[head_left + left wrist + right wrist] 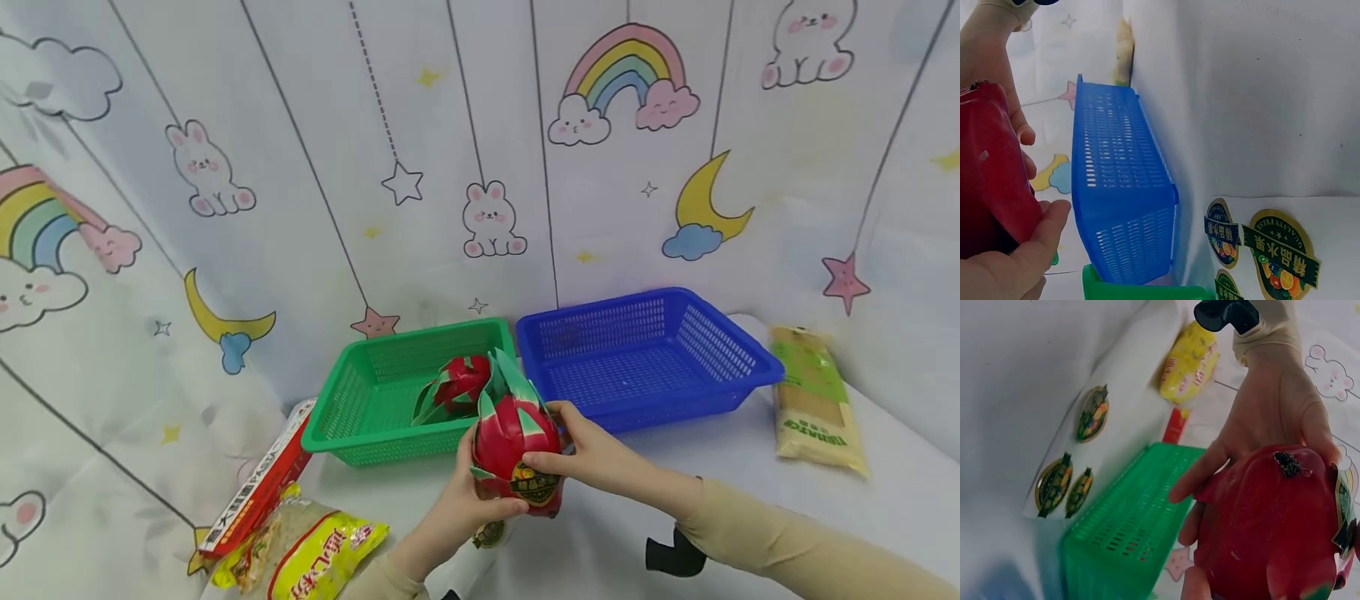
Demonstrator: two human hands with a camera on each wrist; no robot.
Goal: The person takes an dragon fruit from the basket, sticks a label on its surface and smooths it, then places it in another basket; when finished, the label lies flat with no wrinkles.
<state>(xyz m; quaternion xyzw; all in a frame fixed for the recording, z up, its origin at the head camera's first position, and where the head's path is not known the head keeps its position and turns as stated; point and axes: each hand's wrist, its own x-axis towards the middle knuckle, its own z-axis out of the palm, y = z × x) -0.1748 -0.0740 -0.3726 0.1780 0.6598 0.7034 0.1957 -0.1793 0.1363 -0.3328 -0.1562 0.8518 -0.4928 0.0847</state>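
Both hands hold a red dragon fruit (pixel 506 437) with green leafy tips, lifted in front of the green basket. The left hand (pixel 468 504) grips it from the left and below, its thumb along the lower front. On the other side the right hand (pixel 592 446) holds the fruit, its thumb at the black-and-gold oval label (pixel 534 483) on the front. The fruit's dark stem end shows in the right wrist view, with the left hand (pixel 1279 412) behind it. A second dragon fruit (pixel 461 383) lies in the green basket (pixel 352 437).
A blue basket (pixel 645 408) stands right of the green one. A sheet with several oval fruit stickers (pixel 1280 253) lies on the white table. At left are a yellow food bag (pixel 315 550) and a red-and-white pasta pack (pixel 255 492); a beige-green pack (pixel 817 404) lies far right.
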